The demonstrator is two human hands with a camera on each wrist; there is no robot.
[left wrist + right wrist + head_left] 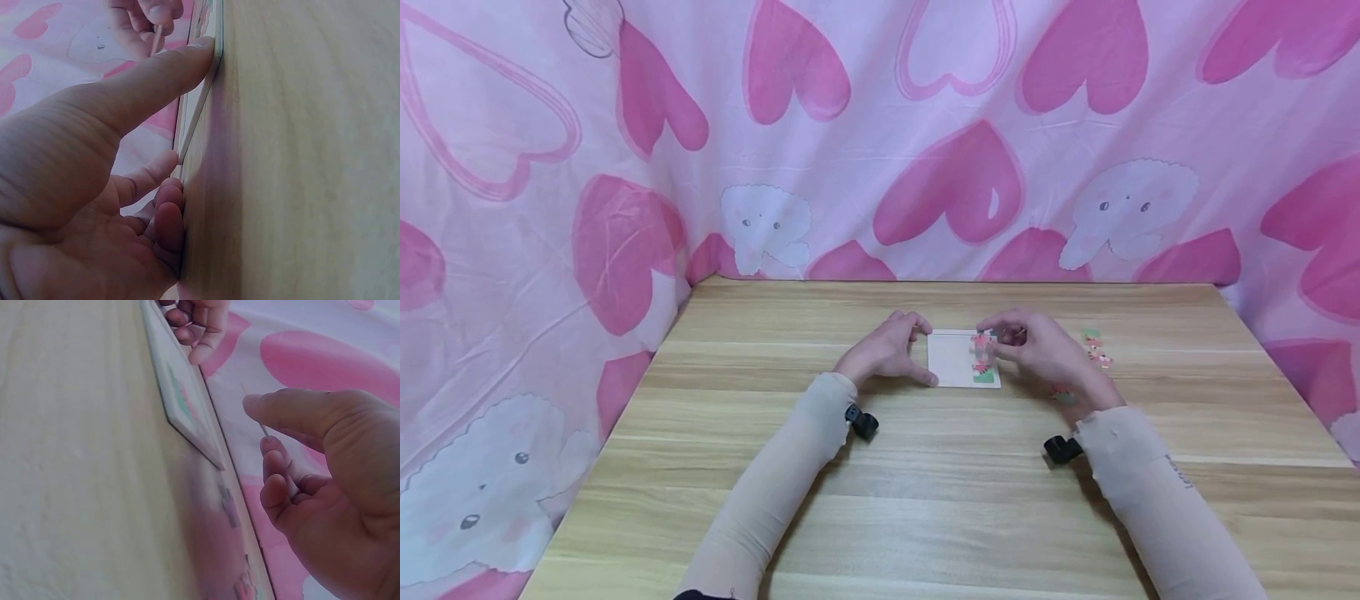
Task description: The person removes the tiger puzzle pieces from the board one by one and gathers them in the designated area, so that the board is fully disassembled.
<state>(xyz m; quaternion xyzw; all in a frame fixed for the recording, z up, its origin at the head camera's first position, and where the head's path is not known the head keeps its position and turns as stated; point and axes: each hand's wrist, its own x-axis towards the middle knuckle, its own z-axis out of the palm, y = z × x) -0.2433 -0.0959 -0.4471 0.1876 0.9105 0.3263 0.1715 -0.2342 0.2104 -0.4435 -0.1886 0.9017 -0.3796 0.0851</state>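
Note:
A pale, shallow puzzle board point(950, 358) lies flat on the table, with a green and pink puzzle piece point(983, 377) in its near right corner. My left hand point(891, 348) holds the board's left side, thumb at the near corner and a fingertip at the far one. In the left wrist view, the thumb point(169, 72) presses the board's edge. Over the right part of the board, my right hand point(1033, 346) pinches a thin puzzle piece point(265, 430) between thumb and fingertip. That piece is edge-on in the right wrist view, so its picture is hidden.
Several loose puzzle pieces point(1101, 357) lie to the right of the board, one piece point(1062, 392) partly behind the right wrist. A wood-grain table point(925, 500) spreads all round. Pink heart-patterned cloth point(865, 167) hangs behind the table and along its sides.

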